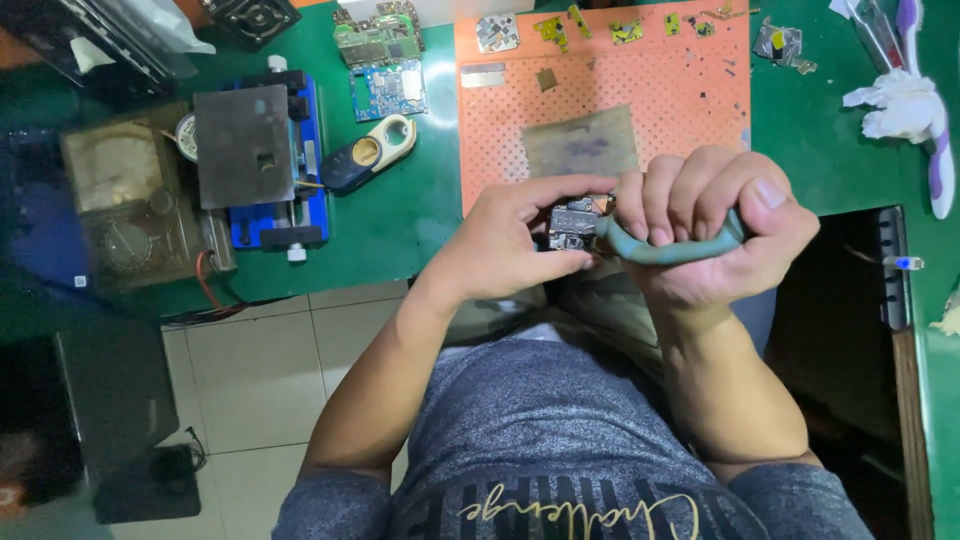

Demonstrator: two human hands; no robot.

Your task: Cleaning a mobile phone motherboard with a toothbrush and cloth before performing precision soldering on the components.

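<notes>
- Centrally, a small metal part (pixel 572 226) is held in front of the chest, just short of the orange mat (pixel 600 100).
- Left hand (pixel 510 245): the part is pinched between thumb and fingers from its left side.
- Right hand (pixel 715 225): clenched around a grey-green tool handle (pixel 680 250).
- The handle's long axis runs right to left; its tip meets the part's right edge, so both hands lie equally close.

Left hand (pixel 510 240) pinches small metal part (pixel 573 225); right hand (pixel 715 225) grips teal tool (pixel 680 250)
</notes>
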